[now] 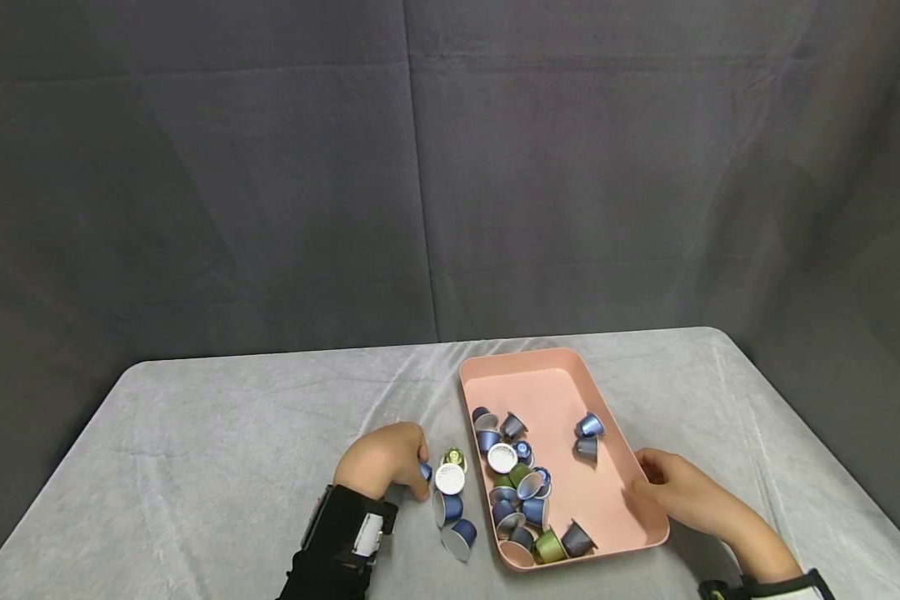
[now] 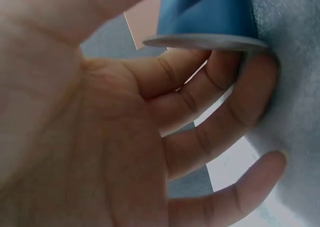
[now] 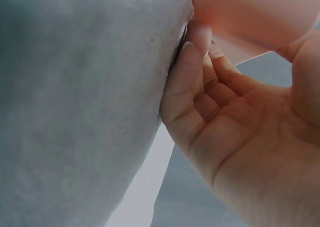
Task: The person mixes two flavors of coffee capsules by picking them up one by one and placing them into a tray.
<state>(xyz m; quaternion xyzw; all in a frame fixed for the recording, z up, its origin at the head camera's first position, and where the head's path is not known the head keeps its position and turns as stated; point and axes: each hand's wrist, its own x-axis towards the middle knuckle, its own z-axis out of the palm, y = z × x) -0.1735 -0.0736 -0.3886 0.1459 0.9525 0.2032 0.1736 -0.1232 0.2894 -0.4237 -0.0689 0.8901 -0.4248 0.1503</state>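
Note:
My left hand [image 1: 387, 460] is low over the cloth, left of a short row of coffee capsules. It holds a blue coffee capsule [image 2: 207, 12], whose silvery rim lies against the fingers in the left wrist view; in the head view only a sliver shows. Just right of this hand lie a green capsule [image 1: 454, 457], a capsule with its white lid up [image 1: 450, 479] and two dark blue capsules [image 1: 461, 539]. My right hand [image 1: 678, 490] grips the right side of a pink tray [image 1: 525, 371], thumb at the rim and the other fingers curled low against its outside [image 3: 240, 12].
Several blue, green and dark grey capsules are heaped along the tray's left side. Two more, a blue one [image 1: 589, 425] and a grey one [image 1: 586, 449], lie near its right wall. A pale grey cloth [image 1: 217, 467] covers the table, with a dark curtain [image 1: 270, 208] behind.

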